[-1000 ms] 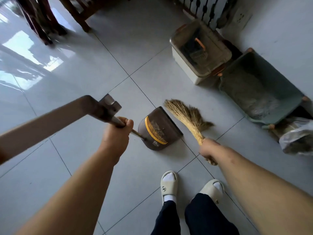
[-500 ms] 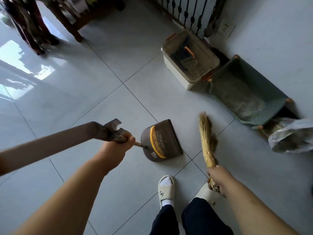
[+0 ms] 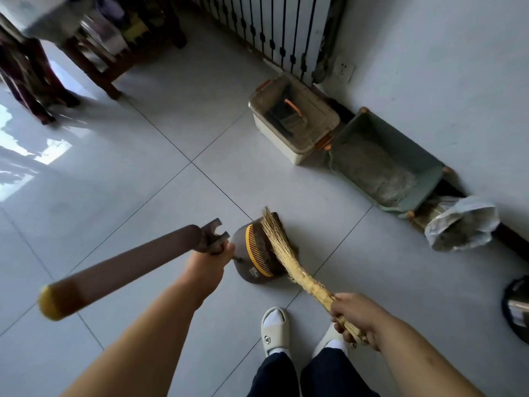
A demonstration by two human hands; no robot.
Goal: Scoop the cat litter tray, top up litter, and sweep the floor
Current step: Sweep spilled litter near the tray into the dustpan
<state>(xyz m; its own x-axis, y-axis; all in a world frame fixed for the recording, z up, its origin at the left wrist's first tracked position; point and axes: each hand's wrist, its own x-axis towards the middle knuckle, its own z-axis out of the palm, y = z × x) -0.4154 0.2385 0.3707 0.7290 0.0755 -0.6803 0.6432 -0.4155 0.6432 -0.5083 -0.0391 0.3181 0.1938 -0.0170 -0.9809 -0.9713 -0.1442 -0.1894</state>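
Note:
A brown dustpan (image 3: 254, 270) with a yellow comb edge rests on the grey tiled floor just ahead of my feet. My left hand (image 3: 207, 263) grips its long brown handle (image 3: 123, 267), which slants back toward the lower left. My right hand (image 3: 356, 315) is shut on the bound end of a straw hand broom (image 3: 283, 253), and its bristles lie across the mouth of the dustpan. The green litter tray (image 3: 429, 179), holding grey litter, stands against the wall at the right. Beside it sits a lidded beige box (image 3: 289, 144) with an orange-handled scoop (image 3: 292, 116) inside.
A crumpled plastic bag (image 3: 461, 224) lies past the tray along the wall. A dark round bin (image 3: 516, 308) shows at the right edge. Black railing bars (image 3: 274, 30) and a wall socket (image 3: 345, 68) are at the back; wooden furniture legs (image 3: 94, 73) stand at the back left.
The broom has swung left from upright beside the dustpan, so its bristles now lie over the pan's mouth. My view has tilted up and the left hand has held the dustpan in place.

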